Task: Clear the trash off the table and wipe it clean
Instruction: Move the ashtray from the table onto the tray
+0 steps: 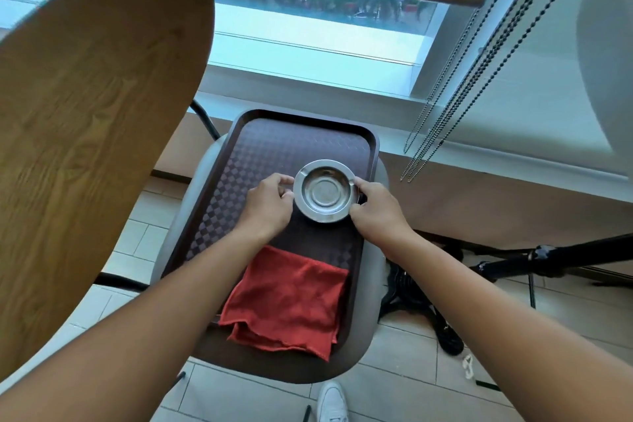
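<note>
The left hand (270,204) and the right hand (371,207) each grasp one side of the round shiny metal ashtray (324,190) with curled fingers. It sits on the dark brown checked tray (239,161), which has bare room to the left. The red folded cloth (287,301) lies at the near edge. The round wooden counter (92,113) is far left.

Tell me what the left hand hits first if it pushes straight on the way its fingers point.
The left hand points right, so it would likely meet the metal ashtray first; its fingertips already seem to touch the rim.
</note>
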